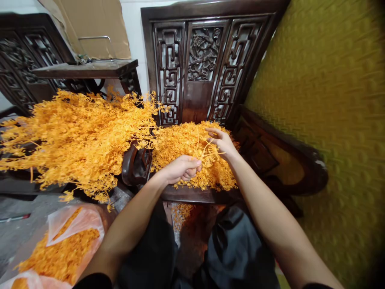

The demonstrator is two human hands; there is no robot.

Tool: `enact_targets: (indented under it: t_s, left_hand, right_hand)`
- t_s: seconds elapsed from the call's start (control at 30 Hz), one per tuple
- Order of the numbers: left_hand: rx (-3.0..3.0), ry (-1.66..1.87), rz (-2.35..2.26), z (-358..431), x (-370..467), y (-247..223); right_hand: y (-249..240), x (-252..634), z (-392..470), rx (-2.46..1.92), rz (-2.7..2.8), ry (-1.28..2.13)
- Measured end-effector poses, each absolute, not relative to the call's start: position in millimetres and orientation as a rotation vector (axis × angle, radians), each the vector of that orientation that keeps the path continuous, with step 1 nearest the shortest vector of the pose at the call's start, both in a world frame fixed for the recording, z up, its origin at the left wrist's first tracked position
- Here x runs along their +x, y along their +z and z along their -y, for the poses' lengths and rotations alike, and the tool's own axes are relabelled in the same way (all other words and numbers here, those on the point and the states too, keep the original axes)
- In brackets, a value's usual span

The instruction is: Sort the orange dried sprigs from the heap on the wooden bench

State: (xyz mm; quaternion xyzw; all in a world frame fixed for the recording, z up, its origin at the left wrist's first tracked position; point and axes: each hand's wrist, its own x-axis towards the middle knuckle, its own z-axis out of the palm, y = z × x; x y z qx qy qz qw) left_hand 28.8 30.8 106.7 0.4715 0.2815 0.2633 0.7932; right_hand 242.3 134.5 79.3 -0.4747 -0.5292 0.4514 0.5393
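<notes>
Orange plastic-looking flower pieces lie in a pile (pixel 174 146) on the seat of a dark carved wooden chair (pixel 198 96). Over this pile my left hand (pixel 183 168) is closed, thumb pressed to the fingers, on a thin orange branched stem (pixel 207 150). My right hand (pixel 221 142) is just to the right and above, its fingers apart and curved beside the stem's branches. Whether its fingertips touch a branch is hard to tell.
A large heap of orange branched stems (pixel 81 136) spreads at the left, by a dark side table (pixel 87 70) with cardboard (pixel 96 28) behind. A plastic bag (pixel 96 222) of orange pieces stands at the lower left. A yellow-green textured surface (pixel 331 112) rises at the right.
</notes>
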Motion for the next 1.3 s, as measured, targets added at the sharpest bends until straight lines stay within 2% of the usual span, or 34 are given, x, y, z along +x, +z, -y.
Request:
enact_targets:
  t_s: [0.07, 0.23, 0.5, 0.6, 0.8, 0.93, 1.1, 1.3]
  left_hand:
    - [1.003, 0.566, -0.579, -33.5, 29.4, 106.5]
    - [0.984, 0.543, -0.546, -35.1, 32.1, 108.9]
    - [0.993, 0.474, -0.723, -35.6, 38.4, 104.5]
    - [1.017, 0.484, -0.798, -32.5, 40.1, 106.2]
    - [1.122, 0.469, -0.772, -23.4, 38.2, 110.8]
    - [1.055, 0.618, -0.661, -31.8, 33.6, 108.7]
    - [1.046, 0.607, -0.623, -38.4, 33.7, 107.9]
    - [1.020, 0.610, -0.667, -36.9, 33.4, 107.8]
  right_hand:
    - [90.4, 238.5, -124.7, -1.021, 1.282, 1.172]
    - [111.4, 237.5, -104.6, -0.880, 1.277, 1.659]
    - [115.5, 249.5, -104.9, -1.049, 1.372, 1.689]
    - [111.6, 254.2, -111.5, -1.111, 1.369, 1.530]
    - [100.6, 287.6, -137.1, -1.176, 0.807, 1.130]
    - [94.9, 274.4, -119.7, -1.129, 1.036, 1.337]
    - [106.6, 250.4, -95.1, -0.936, 1.268, 1.646]
    - [109.4, 262.0, -89.6, -0.943, 1.711, 1.389]
